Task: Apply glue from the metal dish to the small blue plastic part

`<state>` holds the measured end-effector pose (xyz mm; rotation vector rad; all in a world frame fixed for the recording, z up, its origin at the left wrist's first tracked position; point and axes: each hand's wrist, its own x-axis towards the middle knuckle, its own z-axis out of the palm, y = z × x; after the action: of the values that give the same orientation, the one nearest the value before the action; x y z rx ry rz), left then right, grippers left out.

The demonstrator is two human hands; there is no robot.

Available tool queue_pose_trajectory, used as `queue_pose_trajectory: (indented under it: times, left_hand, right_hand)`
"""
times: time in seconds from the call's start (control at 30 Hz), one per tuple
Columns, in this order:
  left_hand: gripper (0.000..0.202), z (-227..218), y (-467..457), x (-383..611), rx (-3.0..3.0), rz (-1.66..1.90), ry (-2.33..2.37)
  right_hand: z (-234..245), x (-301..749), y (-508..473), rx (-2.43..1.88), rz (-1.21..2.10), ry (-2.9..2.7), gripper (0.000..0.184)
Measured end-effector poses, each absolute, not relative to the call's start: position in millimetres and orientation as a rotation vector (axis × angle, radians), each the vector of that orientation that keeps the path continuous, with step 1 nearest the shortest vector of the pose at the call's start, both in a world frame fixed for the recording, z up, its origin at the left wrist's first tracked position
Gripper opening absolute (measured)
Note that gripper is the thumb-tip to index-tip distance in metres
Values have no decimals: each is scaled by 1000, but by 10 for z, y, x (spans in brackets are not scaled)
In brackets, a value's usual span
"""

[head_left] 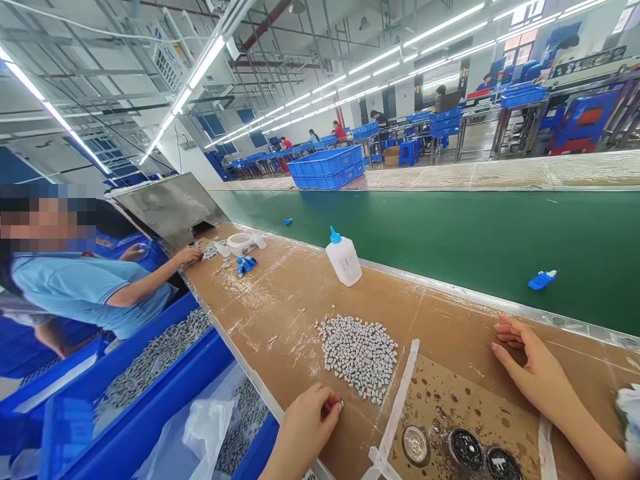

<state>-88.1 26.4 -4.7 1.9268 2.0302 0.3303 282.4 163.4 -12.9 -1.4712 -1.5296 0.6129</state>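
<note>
My left hand (311, 421) is closed in a pinch at the front of the bench, with a small pale grey piece (341, 404) just showing at the fingertips. Right beyond it lies a heap of small grey pieces (357, 353). My right hand (531, 365) is held over the right side of the bench, fingers apart and nothing in them. Beyond that hand, a blue part with a white tip (541, 280) lies on the green conveyor belt (440, 233). Between my hands, a stained cardboard sheet (465, 393) carries several round dark-rimmed dishes (416, 445).
A white bottle with a blue nozzle (344, 259) stands near the belt. Tape (241, 243) and blue parts (246, 265) lie further left. A co-worker in a light blue shirt (90, 287) sits left, beside blue bins (165, 400) of grey pieces. Stacked blue crates (327, 168) stand beyond the belt.
</note>
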Motion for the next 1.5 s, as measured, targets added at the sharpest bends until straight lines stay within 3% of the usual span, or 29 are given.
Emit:
queue_pose_trajectory:
  times: [0.27, 0.6, 0.83, 1.5]
  left_hand:
    - [21, 63, 217, -703, 2047, 483, 1968]
    - [21, 239, 250, -66, 2656, 859, 1450]
    - [18, 270, 241, -62, 2742, 580, 1405]
    - [21, 320, 230, -13, 2805, 546, 1382]
  right_hand:
    - [-180, 2836, 1616, -1442, 588, -1559, 37]
    - [-289, 2848, 1596, -1383, 541, -1592, 45]
    - [-361, 2845, 1593, -1358, 537, -1602, 46]
    - [-275, 2821, 1499, -1361, 597, -1611, 54]
